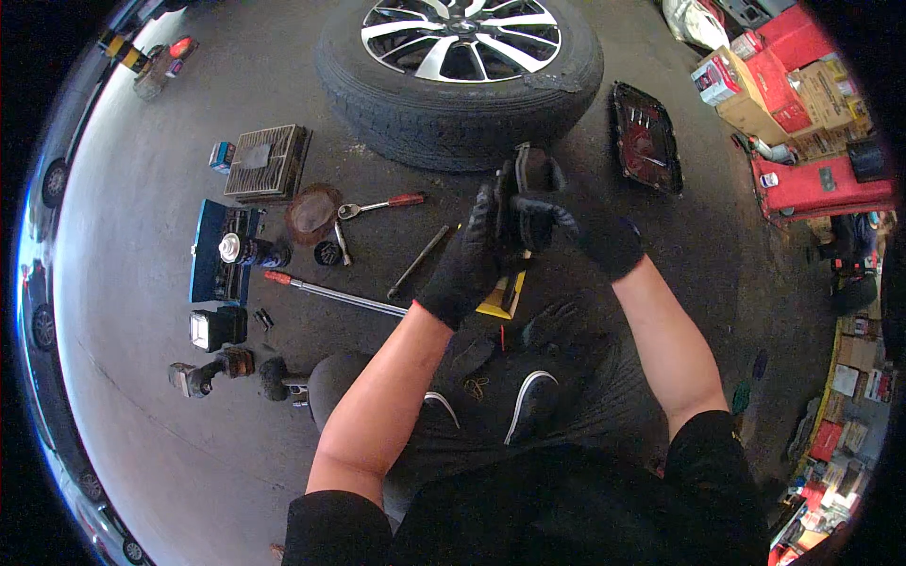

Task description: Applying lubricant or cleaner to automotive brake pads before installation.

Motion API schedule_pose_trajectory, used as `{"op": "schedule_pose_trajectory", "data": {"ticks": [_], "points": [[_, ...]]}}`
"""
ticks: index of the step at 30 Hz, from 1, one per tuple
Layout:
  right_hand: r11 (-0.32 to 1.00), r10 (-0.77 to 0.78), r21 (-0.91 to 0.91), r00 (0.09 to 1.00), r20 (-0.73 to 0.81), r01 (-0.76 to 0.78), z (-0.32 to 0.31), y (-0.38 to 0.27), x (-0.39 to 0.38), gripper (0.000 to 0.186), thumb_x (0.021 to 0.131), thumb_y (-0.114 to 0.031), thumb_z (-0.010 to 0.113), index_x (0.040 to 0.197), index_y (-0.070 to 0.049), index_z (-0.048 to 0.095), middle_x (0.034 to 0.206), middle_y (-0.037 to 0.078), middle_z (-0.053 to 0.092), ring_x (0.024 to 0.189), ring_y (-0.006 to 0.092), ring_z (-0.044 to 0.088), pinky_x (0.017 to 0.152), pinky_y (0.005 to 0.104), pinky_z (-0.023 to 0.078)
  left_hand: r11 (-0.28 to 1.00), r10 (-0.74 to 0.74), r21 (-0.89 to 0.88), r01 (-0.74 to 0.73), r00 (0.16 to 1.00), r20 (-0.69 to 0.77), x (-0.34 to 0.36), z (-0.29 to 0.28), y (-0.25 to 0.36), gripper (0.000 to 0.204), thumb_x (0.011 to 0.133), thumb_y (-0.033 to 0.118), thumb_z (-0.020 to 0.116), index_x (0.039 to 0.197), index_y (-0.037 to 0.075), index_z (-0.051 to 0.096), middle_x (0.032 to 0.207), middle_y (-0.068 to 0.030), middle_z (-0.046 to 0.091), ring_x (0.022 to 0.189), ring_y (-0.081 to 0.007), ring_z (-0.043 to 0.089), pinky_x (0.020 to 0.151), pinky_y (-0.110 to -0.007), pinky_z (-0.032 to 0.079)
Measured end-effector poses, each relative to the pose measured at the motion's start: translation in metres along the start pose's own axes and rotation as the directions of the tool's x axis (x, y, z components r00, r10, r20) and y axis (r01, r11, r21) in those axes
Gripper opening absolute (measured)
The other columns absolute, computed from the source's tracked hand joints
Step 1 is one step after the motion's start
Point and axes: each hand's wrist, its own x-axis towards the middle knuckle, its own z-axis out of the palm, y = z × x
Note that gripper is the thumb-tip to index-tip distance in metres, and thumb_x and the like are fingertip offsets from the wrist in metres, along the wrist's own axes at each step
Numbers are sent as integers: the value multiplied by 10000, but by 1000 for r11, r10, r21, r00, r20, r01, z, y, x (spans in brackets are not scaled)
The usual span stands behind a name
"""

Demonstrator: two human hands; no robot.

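Both my hands wear black gloves and are raised in front of the wheel. Between them are dark, flat, curved pieces that look like brake pads, held upright with their faces close together. My left hand is closed along their left side. My right hand grips them from the right, its fingers wrapped over the lower part. The gloves hide part of the pads. Just below my hands a yellow object shows on the floor, partly covered by my left wrist.
A wheel with tyre lies ahead. To the left are a ratchet, a blue toolbox, a spray can, a long red-ended bar and a cordless impact wrench. A dark tray and boxes stand right.
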Motion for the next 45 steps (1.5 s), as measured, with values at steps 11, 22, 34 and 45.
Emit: {"op": "schedule_pose_trajectory", "data": {"ticks": [11,22,34,45], "points": [[980,-5,199,999,-34,12,30,-35,-38,591,869,-132,735,1395,-14,493,1315,92,589,1211,172,552,1048,336,446,999,40,-48,-23,917,396,-34,-21,8,436,1063,378,446,1342,58,544,1287,-78,608,1136,-184,609,989,-354,487],[978,-60,197,997,-44,68,29,-28,-43,713,795,-113,800,1425,-25,478,1365,87,555,1239,191,524,1093,351,410,964,125,184,-191,939,321,-51,4,31,698,962,114,627,1563,99,270,1426,-80,508,1159,-185,612,1009,-367,490],[962,35,273,997,-68,-15,13,-37,-49,624,884,-130,693,1452,-31,454,1246,71,613,1123,149,585,978,314,494,986,-70,-122,112,949,307,-50,-21,12,401,1038,187,511,1399,15,481,1318,-132,587,1164,-234,613,1026,-378,492],[677,-46,736,998,32,7,4,-30,-45,644,866,-127,500,1491,-22,391,1317,175,606,1124,288,647,1020,399,507,897,-131,-342,281,907,401,-53,-19,33,584,1019,335,387,1513,26,352,1507,-219,432,1314,-428,494,1160,-556,319]]}}
